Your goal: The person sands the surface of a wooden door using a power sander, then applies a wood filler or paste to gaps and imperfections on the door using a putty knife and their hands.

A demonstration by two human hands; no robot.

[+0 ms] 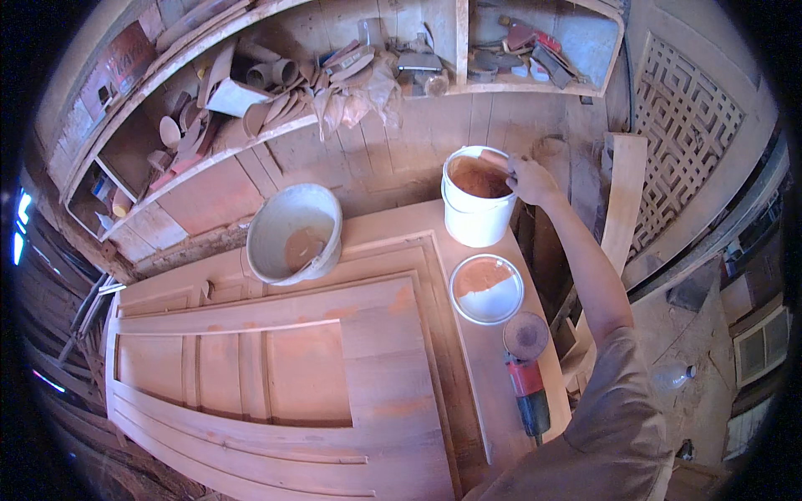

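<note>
My right hand [533,181] is at the right rim of a white plastic bucket [476,219], its fingers closed around a small flat reddish piece [494,159] that lies over the bucket's mouth. Most of that piece is hidden, so its kind is unclear. Reddish-brown paste or powder [478,179] shows inside the bucket. Just in front of it a round white lid [493,306] lies flat, half covered with the same orange-brown stuff. My left hand is out of view.
A red-and-black angle grinder [526,384] with a round disc lies beyond the lid. A grey basin [276,213] stands on the panelled wooden door [393,359]. Cluttered wall shelves [284,125] run behind. A carved lattice panel [685,108] leans at right.
</note>
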